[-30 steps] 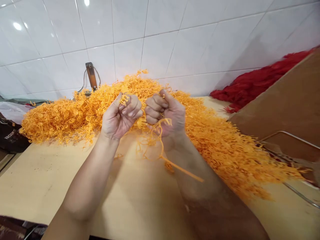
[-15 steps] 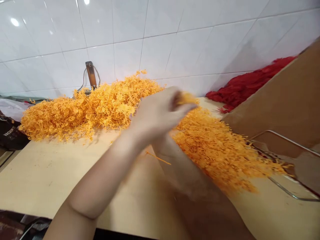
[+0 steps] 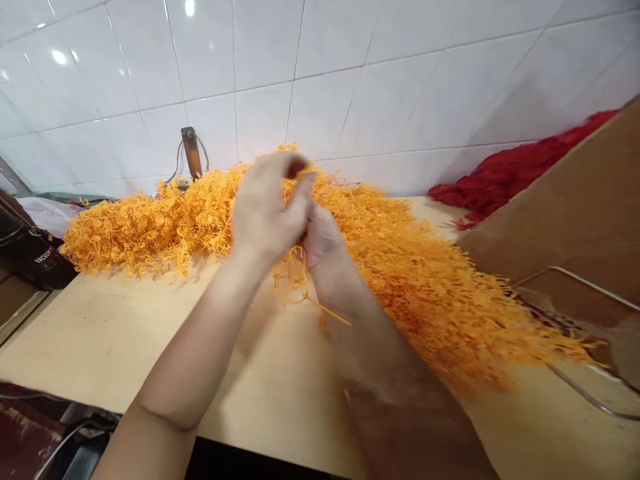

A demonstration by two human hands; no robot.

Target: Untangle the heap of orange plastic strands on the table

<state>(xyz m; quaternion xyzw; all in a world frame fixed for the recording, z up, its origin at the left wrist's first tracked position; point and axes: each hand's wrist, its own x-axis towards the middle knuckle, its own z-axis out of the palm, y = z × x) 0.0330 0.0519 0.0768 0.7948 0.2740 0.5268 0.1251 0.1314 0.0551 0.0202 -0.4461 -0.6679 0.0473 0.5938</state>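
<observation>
Both hands meet over the middle of the table, between two masses of orange artificial sprigs. My left hand (image 3: 265, 210) has its fingers curled over and its thumb towards them, with orange strands showing in the gap; its fingertips are blurred. Just right of it and lower, my right hand (image 3: 324, 240) is closed, its fingers partly hidden behind the left. A thin orange sprig (image 3: 293, 277) hangs beneath the hands, its straight stem pointing down to the right. A long orange bundle (image 3: 145, 227) lies at the left, and a wider orange bundle (image 3: 430, 287) spreads under and beyond my right forearm.
A pale wooden table (image 3: 100, 340) stands against a white tiled wall (image 3: 330, 100). To the right are a cardboard piece (image 3: 565, 220), a bent metal wire frame (image 3: 595, 283) and a red heap (image 3: 510, 173). A brown upright handle (image 3: 191, 152) stands behind the left bundle.
My left hand has moved left and turned more upright, away from the right bundle. My right hand, hidden before, now shows partly. The view has shifted slightly.
</observation>
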